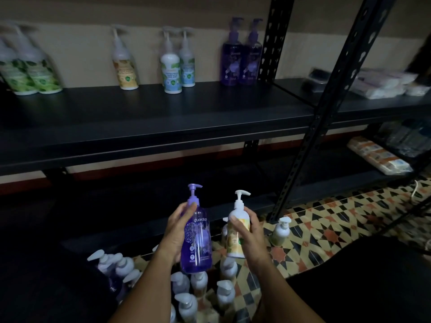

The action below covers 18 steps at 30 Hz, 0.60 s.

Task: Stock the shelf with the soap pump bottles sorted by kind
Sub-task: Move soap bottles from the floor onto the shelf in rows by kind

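Two bare forearms reach forward: left hand (178, 231) wraps a purple pump bottle (197, 238), right hand (250, 234) wraps a white yellow-labelled bottle (238, 231), both upright below the shelf (149, 117). With 4 sorted groups above, misplacing either likely spoils the sorting.

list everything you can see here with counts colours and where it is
purple bottle: 1, clear purple, in left hand
yellow-label bottle: 1, white, in right hand
shelf purple bottles: 2, shelf right
blue-label bottles: 2, white, shelf middle
shelf yellow-label bottle: 1, white, left of those
green-label bottles: 2, shelf far left
floor bottles: many, pale pumps, on tiled floor
wrapped packs: several, pale, right bay
left hand: 1
right hand: 1
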{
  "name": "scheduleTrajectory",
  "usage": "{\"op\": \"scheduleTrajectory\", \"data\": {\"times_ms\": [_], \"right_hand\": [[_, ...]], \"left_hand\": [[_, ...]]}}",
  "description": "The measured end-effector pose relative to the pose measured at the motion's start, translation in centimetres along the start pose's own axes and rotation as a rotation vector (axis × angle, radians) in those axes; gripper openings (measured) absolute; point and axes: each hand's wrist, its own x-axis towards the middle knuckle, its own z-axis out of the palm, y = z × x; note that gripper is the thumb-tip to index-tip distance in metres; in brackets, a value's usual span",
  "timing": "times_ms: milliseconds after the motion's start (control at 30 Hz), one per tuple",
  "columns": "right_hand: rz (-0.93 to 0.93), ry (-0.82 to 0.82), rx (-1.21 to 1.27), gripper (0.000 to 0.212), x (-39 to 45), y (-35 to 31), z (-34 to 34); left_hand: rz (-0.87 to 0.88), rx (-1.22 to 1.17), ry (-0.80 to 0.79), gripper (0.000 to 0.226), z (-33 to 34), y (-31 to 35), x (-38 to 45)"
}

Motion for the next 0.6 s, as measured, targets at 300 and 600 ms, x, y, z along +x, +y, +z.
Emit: {"op": "scheduleTrajectory", "data": {"times_ms": [300,600], "right_hand": [[-0.068,0.104,-0.129,0.072,-0.36,0.23,-0.08],[-0.050,0.159,-0.134,0.058,0.13,0.71,-0.48]], "left_hand": [[0.016,0.159,0.070,0.054,0.59,0.60,-0.06],[0.094,0.267,0.049,0.016,0.36,0.00,0.66]]}}
